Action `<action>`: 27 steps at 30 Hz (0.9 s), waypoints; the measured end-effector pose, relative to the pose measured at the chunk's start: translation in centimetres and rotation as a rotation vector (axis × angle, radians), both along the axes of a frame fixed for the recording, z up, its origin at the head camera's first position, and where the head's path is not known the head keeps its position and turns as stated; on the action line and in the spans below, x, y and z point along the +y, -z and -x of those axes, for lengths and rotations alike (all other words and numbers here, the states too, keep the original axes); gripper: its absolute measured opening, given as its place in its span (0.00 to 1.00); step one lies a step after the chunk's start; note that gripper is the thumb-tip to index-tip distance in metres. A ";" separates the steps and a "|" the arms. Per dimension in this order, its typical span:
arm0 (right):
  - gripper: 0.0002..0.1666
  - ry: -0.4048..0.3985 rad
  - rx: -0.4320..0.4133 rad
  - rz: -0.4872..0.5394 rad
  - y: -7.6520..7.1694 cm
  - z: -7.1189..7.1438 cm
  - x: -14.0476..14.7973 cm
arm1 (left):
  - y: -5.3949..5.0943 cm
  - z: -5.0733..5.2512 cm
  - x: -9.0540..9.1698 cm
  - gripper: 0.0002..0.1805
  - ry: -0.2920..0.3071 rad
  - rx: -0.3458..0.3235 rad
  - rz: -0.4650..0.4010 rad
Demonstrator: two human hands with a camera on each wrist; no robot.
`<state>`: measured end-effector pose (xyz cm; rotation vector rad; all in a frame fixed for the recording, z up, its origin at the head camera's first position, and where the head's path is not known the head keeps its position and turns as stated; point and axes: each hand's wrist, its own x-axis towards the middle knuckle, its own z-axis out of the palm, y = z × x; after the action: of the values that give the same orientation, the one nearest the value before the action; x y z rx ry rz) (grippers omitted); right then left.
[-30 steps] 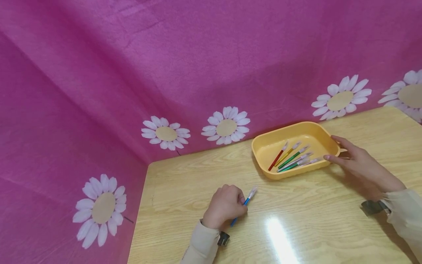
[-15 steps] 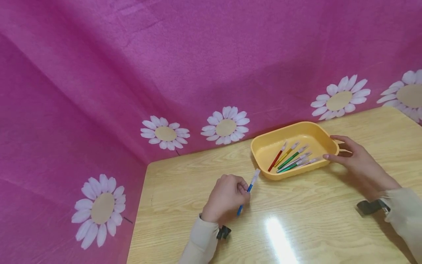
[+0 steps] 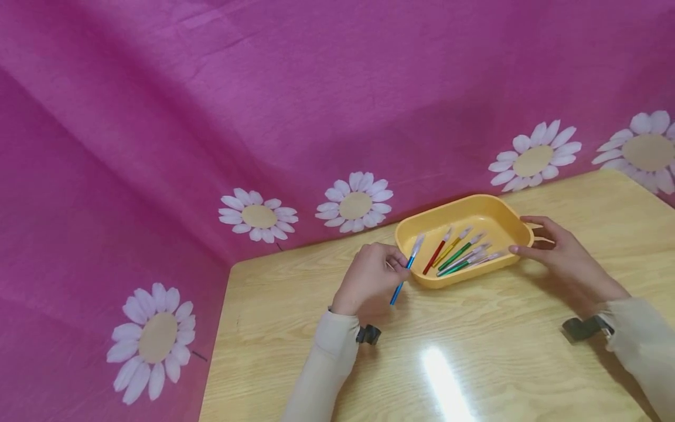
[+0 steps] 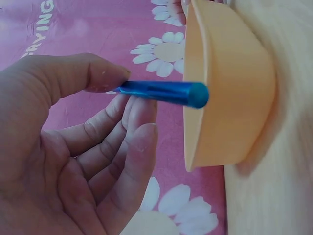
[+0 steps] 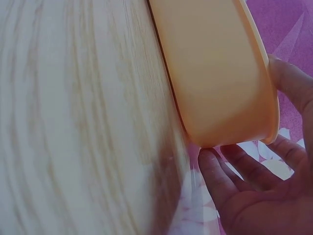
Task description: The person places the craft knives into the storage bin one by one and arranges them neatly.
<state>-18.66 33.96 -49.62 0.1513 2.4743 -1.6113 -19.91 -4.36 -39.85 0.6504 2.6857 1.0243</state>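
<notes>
My left hand (image 3: 373, 272) pinches a blue craft knife (image 3: 403, 282) between thumb and fingertips. The knife is tilted, its pale capped tip pointing away over the left end of a yellow plastic basin (image 3: 416, 221). In the left wrist view the round blue butt of the craft knife (image 4: 198, 95) faces the camera, beside the basin's outer wall (image 4: 239, 88). Several similar craft knives, including a red one (image 3: 434, 258) and a yellow one (image 3: 450, 251), lie inside the basin. My right hand (image 3: 566, 258) holds the basin's right end, thumb at the rim and fingers against the end wall (image 5: 230, 117).
Underneath is a light wood-grain table (image 3: 295, 328) with a bright glare streak in front. A magenta cloth (image 3: 316, 88) printed with white daisies hangs behind and to the left, close to the basin's far side. Dark straps sit at both wrists.
My left hand has moved forward and slightly right, raising the blue craft knife from near the tabletop to the basin's left end. The right hand stays at the basin's right end.
</notes>
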 end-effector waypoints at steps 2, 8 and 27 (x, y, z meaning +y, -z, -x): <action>0.54 -0.007 0.005 -0.016 -0.1 0.3 -0.1 | -0.4 0.6 0.3 0.03 0.006 0.010 0.010; 0.54 -0.012 -0.010 -0.009 -0.2 0.5 0.0 | -1.7 2.7 1.2 0.03 0.058 -0.019 0.014; 0.51 -0.013 -0.012 0.052 0.1 -0.1 0.2 | -3.6 6.7 5.7 0.05 0.082 -0.366 -0.113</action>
<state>-18.59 34.14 -49.74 0.1365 2.4165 -1.6627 -26.64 1.35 -36.27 0.5274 2.2827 1.1531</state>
